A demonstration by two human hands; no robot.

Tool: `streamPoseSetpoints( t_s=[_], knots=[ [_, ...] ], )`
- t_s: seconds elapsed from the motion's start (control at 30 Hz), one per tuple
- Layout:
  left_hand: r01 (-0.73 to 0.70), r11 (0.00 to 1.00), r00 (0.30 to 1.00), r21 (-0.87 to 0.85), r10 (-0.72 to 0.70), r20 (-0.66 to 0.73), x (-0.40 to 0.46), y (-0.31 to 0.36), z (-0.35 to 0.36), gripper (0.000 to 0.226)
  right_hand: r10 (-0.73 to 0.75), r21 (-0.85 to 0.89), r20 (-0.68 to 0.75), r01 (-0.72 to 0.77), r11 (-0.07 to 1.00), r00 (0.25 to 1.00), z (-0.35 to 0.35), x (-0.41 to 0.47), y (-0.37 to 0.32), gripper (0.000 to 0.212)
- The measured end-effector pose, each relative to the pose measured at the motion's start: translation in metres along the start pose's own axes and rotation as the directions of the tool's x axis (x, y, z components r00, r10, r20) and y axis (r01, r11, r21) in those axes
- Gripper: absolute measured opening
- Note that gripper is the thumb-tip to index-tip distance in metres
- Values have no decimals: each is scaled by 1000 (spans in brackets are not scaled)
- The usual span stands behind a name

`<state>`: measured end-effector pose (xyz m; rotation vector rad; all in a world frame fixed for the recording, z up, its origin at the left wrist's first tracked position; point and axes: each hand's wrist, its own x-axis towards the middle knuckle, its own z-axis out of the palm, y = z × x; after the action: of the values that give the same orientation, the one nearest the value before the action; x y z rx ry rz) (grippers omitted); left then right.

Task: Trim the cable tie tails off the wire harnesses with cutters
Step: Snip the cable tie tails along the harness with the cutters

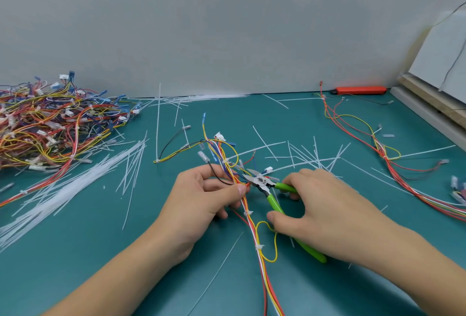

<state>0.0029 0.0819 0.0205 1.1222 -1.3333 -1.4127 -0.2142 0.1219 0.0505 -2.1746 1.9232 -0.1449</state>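
Hard to make out under the right hand (325,214): most of the far green handle of the cutters (262,182). Wire harness (248,204) cut off at the bottom edge. Left hand (201,202), thumb and fingers together, pinching the harness on the green mat (100,265). Right fingers curled round the handles, blades parted beside the pinch. Loose tie tails (315,156) just behind.
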Motion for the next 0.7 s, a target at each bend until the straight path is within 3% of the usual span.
streamPoseSetpoints(
  t_s=[0.23,0.7],
  knots=[
    [28,992,999,-126,-30,-14,3,0,-5,34,-10,200,-90,28,979,996,12,2,-6,50],
    [22,989,997,-144,-31,-66,4,-2,-4,33,30,344,-200,42,938,979,25,4,-11,51]
  ],
)
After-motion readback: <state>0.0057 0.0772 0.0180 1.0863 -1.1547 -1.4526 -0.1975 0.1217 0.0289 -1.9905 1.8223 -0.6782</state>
